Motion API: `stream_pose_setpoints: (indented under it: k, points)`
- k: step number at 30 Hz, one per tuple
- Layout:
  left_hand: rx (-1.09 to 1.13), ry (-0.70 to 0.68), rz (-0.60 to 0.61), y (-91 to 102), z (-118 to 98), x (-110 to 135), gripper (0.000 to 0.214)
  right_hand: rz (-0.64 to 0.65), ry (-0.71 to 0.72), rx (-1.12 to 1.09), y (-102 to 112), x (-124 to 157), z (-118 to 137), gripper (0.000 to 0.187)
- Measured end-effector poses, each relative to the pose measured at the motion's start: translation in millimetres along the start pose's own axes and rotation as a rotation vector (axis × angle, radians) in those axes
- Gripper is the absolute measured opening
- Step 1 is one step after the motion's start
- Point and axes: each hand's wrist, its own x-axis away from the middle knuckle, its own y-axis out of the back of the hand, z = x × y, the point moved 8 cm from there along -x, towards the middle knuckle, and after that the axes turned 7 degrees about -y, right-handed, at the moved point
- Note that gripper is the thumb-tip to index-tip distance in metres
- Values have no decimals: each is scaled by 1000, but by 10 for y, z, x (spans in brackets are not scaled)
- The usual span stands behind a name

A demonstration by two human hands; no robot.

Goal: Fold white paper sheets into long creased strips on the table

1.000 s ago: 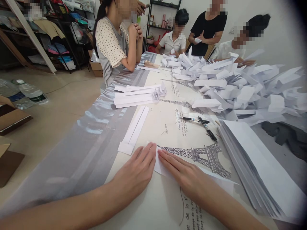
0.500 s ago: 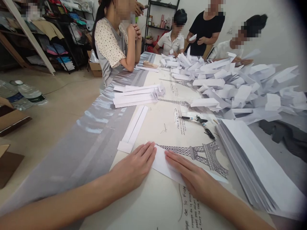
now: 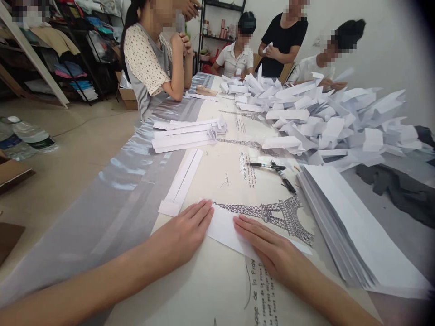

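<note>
A white strip of folded paper lies on the printed table cover, slanting down to the right. My left hand rests flat on its left end, fingers stretched out and side by side. Flat on its right part lies my right hand, fingers extended and pointing left; the paper's right tip shows beyond it. Both palms face down and hide parts of the strip. Just past my left fingertips is another folded paper piece with a crosswise fold at its near end.
A stack of white paper lies to the right. Pens sit near the middle. Folded papers lie farther left, and a large heap of folded paper fills the far right. Several people are around the far table; bottles stand on the floor.
The whole view has shifted slightly, so things appear a little farther left. My right hand has slid slightly rightward along the paper, away from the left hand. The standing person's hands have come together.
</note>
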Motion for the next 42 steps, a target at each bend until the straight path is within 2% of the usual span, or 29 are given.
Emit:
stream_pose_setpoints:
  k: [6, 12, 14, 19, 22, 27, 31, 35, 42]
  points:
    - [50, 67, -98, -1, 102, -44, 31, -26, 4, 59, -20, 35, 18, 72]
    - [56, 43, -121, -34, 76, -47, 32, -29, 18, 70, -88, 66, 30, 79]
    - [53, 14, -100, 0, 49, -64, 35, -37, 19, 69, -90, 70, 30, 81]
    - [5, -6, 60, -14, 5, -128, 45, -43, 32, 68, -77, 63, 38, 86]
    - [-12, -14, 95, -64, -15, -140, 48, -23, 28, 61, -65, 56, 35, 85]
    - [-46, -4, 80, -115, -10, -107, 53, 23, 6, 51, -34, 147, 1, 73]
    - [-47, -2, 82, -120, 8, -83, 53, 60, -69, 42, -13, 302, -95, 64]
    - [-22, 1, 81, -118, 28, -71, 56, 85, -139, 44, 14, 443, -166, 64]
    - [39, 30, 0, -182, 75, -12, 60, 42, -207, 51, 124, 703, -218, 63]
